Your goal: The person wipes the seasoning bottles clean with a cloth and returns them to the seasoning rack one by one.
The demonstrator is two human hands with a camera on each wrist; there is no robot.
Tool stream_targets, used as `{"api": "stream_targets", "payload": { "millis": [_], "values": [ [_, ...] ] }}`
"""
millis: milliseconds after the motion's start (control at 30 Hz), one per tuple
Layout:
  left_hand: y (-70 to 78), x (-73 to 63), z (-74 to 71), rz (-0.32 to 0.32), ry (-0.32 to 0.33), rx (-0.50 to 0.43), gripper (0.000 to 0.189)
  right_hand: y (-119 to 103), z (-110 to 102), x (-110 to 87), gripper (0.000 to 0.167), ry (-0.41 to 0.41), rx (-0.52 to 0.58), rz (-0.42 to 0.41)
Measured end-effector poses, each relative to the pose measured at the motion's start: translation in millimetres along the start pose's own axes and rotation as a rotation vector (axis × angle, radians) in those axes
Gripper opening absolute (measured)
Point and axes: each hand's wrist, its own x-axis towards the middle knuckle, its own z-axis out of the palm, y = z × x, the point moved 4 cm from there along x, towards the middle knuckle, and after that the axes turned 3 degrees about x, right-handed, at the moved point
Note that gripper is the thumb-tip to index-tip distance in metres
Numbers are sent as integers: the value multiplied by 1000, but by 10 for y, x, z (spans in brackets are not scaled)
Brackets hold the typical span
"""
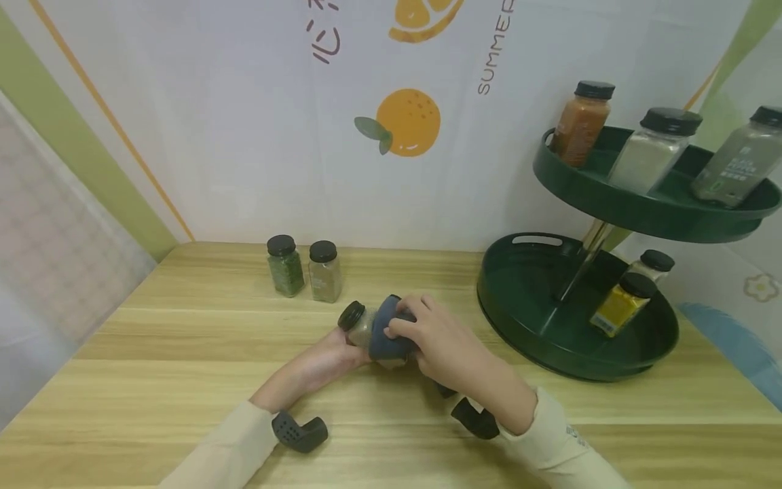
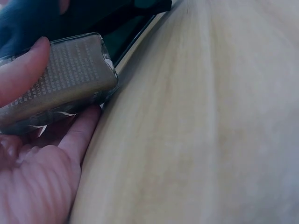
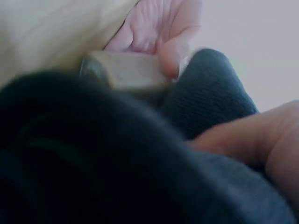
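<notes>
The left grip [image 1: 326, 362] held a spice jar [image 2: 72, 67] tilted over the desk [image 1: 183, 367] — the right grip [image 1: 444, 341] clutched a blue cloth [image 1: 381, 343], apparently touching the jar.

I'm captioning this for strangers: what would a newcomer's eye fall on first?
Probably the green two-tier stand on the right, with jars on both tiers. Next, near the middle, the left hand holds a tilted jar while the right hand holds a blue cloth against it. Behind, a printed orange brightens the white backdrop.
</notes>
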Motion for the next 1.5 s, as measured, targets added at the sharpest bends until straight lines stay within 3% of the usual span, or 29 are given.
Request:
{"api": "stream_targets", "payload": {
  "millis": [300, 533, 633, 700, 833, 933, 1133, 1333, 1500],
  "values": [
    [11, -39, 21, -34, -13, 77, 53, 126, -11, -100, 37, -213, -74, 35],
    [10, -44, 23, -47, -7, 102, 57, 248, -5, -142, 32, -319, -143, 149],
    [-3, -40, 17, -61, 2, 90, 59, 300, -43, -136, 33, -268, -177, 182],
    [-7, -41, 17, -64, 5, 94, 58, 313, -91, -113, 37, -181, -174, 182],
    [-14, -49, 13, -49, 17, 123, 53, 240, -181, -53, 44, 51, -57, 134],
    [-16, -41, 12, -32, 15, 125, 52, 142, -172, -11, 46, 149, 37, 79],
    [-13, -24, 5, 5, -7, 77, 56, 72, -21, -2, 52, 96, 81, 69],
    [-22, -32, -17, -13, 13, -2, 64, 65, 82, 2, 55, 90, 107, 67],
    [-11, -43, -30, -12, 15, -69, 69, 56, 133, 9, 68, 56, 160, 74]
  ]
}}
